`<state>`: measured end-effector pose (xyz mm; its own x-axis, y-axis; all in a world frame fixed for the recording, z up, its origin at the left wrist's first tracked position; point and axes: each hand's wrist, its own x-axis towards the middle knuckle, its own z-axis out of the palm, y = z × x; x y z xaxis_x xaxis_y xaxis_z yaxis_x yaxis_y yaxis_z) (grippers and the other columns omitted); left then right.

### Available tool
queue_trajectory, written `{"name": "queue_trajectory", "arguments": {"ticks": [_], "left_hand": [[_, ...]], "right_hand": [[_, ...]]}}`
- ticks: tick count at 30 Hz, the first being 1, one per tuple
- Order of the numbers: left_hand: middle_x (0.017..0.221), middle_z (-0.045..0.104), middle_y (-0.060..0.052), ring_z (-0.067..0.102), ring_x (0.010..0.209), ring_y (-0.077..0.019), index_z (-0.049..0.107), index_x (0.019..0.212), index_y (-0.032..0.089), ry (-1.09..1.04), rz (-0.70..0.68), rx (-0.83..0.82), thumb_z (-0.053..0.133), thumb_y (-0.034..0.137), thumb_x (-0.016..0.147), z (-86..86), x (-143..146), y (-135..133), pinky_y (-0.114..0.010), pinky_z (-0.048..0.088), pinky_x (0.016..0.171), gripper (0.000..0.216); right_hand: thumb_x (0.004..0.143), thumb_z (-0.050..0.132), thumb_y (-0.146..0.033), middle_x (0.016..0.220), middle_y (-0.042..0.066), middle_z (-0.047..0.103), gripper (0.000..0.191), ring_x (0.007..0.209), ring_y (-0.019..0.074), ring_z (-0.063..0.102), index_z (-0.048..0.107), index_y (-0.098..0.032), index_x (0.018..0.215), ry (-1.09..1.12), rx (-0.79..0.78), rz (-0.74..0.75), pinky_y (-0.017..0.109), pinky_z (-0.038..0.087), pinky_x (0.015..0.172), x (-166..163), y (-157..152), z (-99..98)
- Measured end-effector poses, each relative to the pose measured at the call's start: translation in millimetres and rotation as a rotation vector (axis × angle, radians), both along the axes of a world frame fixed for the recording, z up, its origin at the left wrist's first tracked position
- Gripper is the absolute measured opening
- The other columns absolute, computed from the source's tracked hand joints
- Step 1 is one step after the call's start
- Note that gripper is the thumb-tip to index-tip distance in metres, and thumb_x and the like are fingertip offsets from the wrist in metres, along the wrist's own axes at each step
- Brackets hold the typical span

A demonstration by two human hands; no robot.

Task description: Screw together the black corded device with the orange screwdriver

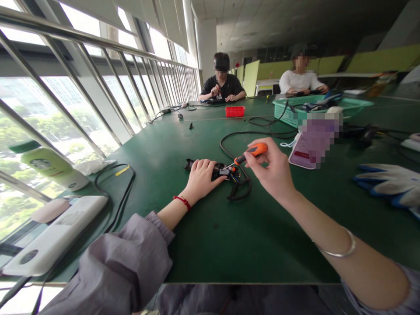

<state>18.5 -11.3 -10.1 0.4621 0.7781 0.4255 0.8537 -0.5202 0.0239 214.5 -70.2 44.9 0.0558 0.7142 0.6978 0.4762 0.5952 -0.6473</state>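
Both hands meet mid-table: the left hand (203,177) lies flat with fingers extended over the small black device (226,171), apparently pinning it against sliding. The right hand (272,170) pinches the orange screwdriver (251,153), its tip angled into the device. Bare green table (210,245) stretches to the near edge, and the gloves (390,183) lie well to the right.
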Motion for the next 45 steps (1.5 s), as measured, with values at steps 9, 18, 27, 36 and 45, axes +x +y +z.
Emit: {"name": "queue_trajectory", "arguments": {"ticks": [9, 18, 27, 36, 45], "left_hand": [[0.105, 0.056, -0.011, 0.047, 0.102, -0.0273, 0.053, 0.107, 0.016, 0.008, 0.053, 0.046, 0.042, 0.066, 0.081, -2.4, 4, 7, -0.044, 0.030, 0.097, 0.058], [0.098, 0.059, -0.011, 0.052, 0.094, -0.0273, 0.053, 0.100, 0.015, 0.028, 0.068, 0.059, 0.040, 0.073, 0.078, -2.8, 15, 66, -0.041, 0.036, 0.085, 0.063], [0.094, 0.061, -0.011, 0.056, 0.091, -0.0271, 0.055, 0.096, 0.016, 0.058, 0.028, 0.050, 0.040, 0.071, 0.080, 3.4, 17, 100, -0.038, 0.038, 0.079, 0.059], [0.081, 0.062, -0.006, 0.058, 0.076, -0.0218, 0.053, 0.084, 0.018, 0.092, -0.074, 0.022, 0.037, 0.075, 0.078, 6.7, 14, 68, -0.033, 0.039, 0.069, 0.059], [0.075, 0.059, -0.004, 0.055, 0.068, -0.0171, 0.051, 0.075, 0.019, 0.183, -0.276, -0.020, 0.034, 0.072, 0.081, 14.7, 5, 37, -0.028, 0.036, 0.061, 0.056]], "right_hand": [[0.079, 0.056, -0.030, 0.073, -0.001, 0.062, 0.012, 0.053, 0.0104, 0.056, 0.050, -0.021, 0.085, -0.135, 0.071, -0.074, 0.021, 0.046, 0.054, 0, 4, -2.3], [0.076, 0.056, -0.031, 0.069, -0.001, 0.059, 0.013, 0.055, 0.0115, 0.053, 0.049, -0.022, 0.081, -0.172, 0.212, -0.132, 0.022, 0.043, 0.053, 14, 68, 17.0], [0.076, 0.055, -0.035, 0.065, -0.003, 0.051, 0.018, 0.047, 0.0096, 0.049, 0.044, -0.022, 0.075, 0.095, 0.182, -0.094, 0.025, 0.043, 0.052, 9, 131, 19.7], [0.073, 0.058, -0.029, 0.065, -0.002, 0.047, 0.016, 0.055, 0.0113, 0.047, 0.044, -0.023, 0.070, 0.033, 0.228, -0.040, 0.027, 0.041, 0.052, 17, 109, 19.6], [0.075, 0.057, -0.030, 0.063, -0.001, 0.047, 0.016, 0.055, 0.0132, 0.045, 0.044, -0.025, 0.068, -0.092, 0.320, -0.029, 0.030, 0.041, 0.053, 10, 67, 29.3]]}}
